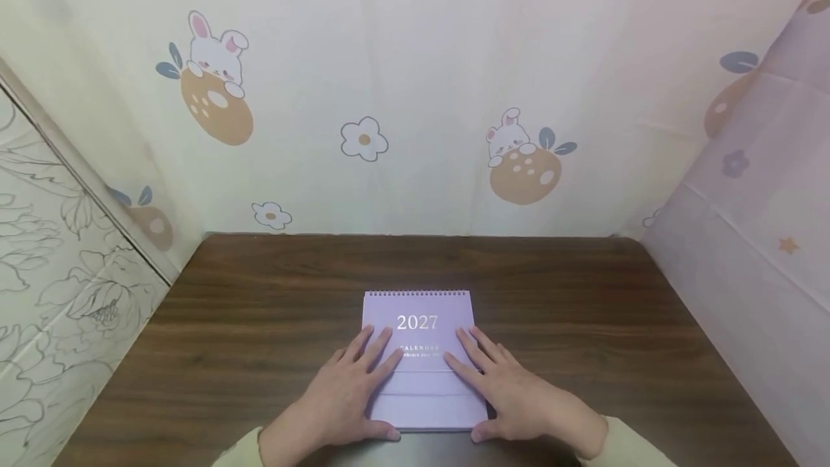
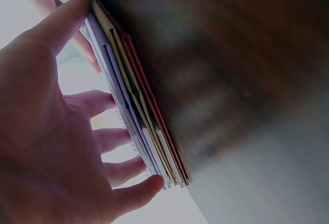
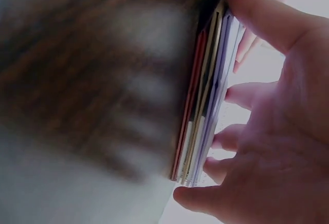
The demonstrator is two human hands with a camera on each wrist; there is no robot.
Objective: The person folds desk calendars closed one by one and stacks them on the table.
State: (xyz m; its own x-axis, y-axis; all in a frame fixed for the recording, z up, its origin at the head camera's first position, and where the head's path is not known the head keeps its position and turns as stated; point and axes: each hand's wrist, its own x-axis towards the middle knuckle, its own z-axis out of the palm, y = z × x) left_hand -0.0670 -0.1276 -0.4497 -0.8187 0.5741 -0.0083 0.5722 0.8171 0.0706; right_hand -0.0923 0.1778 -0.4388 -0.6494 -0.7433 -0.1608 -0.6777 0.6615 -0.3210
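Note:
A purple spiral-bound desk calendar [image 1: 424, 411] marked 2027 lies on the table, its wire binding at the far edge. Both wrist views show it topping a stack, with cream-coloured layers [image 3: 209, 62] beneath and a dark red one [image 2: 154, 105] at the bottom. My left hand [image 1: 346, 395] rests on the cover's left side, fingers spread and fairly straight, its thumb by the near edge. On the right side my right hand [image 1: 515, 396] mirrors it, fingertips on the cover and thumb near the front right corner.
The dark wood-grain table [image 1: 259, 301] extends around the stack. Behind it hangs a pale curtain [image 1: 421, 78] printed with rabbits and flowers. A floral panel [image 1: 71, 272] stands at the left, and more printed cloth [image 1: 746, 236] hangs along the right.

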